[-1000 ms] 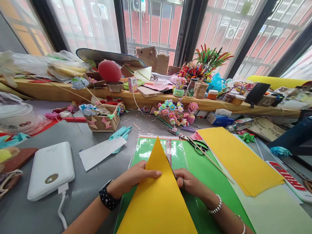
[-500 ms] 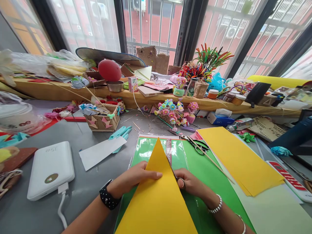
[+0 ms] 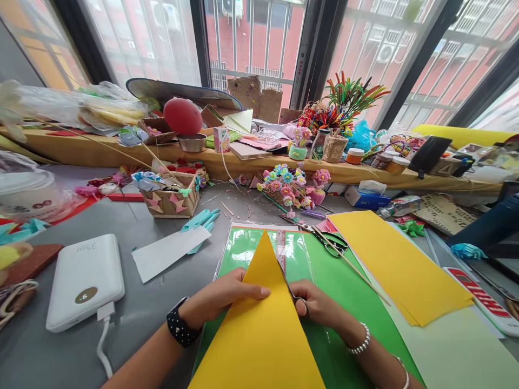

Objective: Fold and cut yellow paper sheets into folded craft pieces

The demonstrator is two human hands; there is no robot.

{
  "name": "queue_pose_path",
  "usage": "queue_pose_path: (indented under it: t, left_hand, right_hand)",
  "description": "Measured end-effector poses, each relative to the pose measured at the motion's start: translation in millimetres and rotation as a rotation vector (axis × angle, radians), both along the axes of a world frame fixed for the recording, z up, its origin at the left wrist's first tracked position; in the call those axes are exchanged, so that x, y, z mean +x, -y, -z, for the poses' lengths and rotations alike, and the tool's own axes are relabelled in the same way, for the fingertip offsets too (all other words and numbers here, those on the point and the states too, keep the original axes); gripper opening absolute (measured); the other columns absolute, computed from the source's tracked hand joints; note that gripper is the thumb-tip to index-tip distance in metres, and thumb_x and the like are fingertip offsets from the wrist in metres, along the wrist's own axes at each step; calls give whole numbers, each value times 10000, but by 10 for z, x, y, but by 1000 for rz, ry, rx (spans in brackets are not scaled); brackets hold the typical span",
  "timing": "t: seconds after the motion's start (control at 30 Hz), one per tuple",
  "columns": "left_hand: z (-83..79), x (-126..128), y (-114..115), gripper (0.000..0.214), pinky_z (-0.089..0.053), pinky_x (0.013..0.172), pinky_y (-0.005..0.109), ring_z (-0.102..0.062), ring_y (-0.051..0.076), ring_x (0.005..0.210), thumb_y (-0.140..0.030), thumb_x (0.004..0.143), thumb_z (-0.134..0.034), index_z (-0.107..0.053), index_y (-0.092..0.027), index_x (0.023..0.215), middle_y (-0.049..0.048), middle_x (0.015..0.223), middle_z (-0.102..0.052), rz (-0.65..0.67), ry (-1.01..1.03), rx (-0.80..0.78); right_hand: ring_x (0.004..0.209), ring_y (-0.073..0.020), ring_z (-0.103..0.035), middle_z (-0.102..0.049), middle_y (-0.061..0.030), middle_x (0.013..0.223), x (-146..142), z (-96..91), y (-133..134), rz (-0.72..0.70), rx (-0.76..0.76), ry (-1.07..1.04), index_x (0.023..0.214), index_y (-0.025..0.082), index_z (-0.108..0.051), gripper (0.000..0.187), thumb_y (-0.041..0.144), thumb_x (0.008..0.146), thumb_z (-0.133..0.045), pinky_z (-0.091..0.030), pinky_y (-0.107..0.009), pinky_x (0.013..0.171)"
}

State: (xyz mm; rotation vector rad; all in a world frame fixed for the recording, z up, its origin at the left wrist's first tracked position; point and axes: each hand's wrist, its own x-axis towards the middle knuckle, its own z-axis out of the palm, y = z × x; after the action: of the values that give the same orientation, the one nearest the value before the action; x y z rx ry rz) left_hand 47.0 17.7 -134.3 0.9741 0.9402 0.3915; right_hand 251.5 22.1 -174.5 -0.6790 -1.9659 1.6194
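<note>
A yellow paper (image 3: 259,335) folded to a point lies on a glossy green sheet (image 3: 344,292) in front of me. My left hand (image 3: 223,296), with a black dotted watch on the wrist, lies flat on the paper's left side, fingers stretched across it. My right hand (image 3: 318,305), wearing bead bracelets, is curled at the paper's right edge, pinching a thin dark tool (image 3: 292,294) that runs along that edge. I cannot make out what kind of tool it is.
Scissors (image 3: 330,243) and a thin wooden stick (image 3: 357,270) lie beyond my right hand, beside a stack of yellow sheets (image 3: 397,265). A white power bank (image 3: 83,278) with its cable and a white paper slip (image 3: 170,254) lie to the left. A cardboard basket (image 3: 170,202), paper flowers (image 3: 290,186) and a cluttered wooden ledge (image 3: 243,162) fill the back.
</note>
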Motion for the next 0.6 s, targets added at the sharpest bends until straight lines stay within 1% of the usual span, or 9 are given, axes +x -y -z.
queue_pose_path:
  t: [0.13,0.33,0.6]
  left_hand:
    - [-2,1,5,256,-439,605,196,-600,133,670,-324,622,-665,-646,-147,806,37,810,-674,7,13,-22]
    - [6,10,-4,265,-440,589,205,-593,134,654,-339,607,-674,-645,-148,789,30,781,-670,-8,18,-13]
    - [4,21,0,286,-438,589,214,-598,143,654,-354,604,-669,-640,-141,793,44,793,-674,-7,-19,19]
  right_hand:
    - [573,-111,-387,-440,1,627,-4,-14,5,-4,-6,-6,623,132,-497,635,754,599,-372,-327,-228,526]
    - [549,-98,-357,-420,17,596,-10,7,-3,47,8,-14,618,134,-501,615,739,604,-394,-317,-217,506]
    - [598,-129,-420,-496,-9,613,-18,-34,22,17,6,-28,646,123,-589,636,723,638,-377,-371,-239,549]
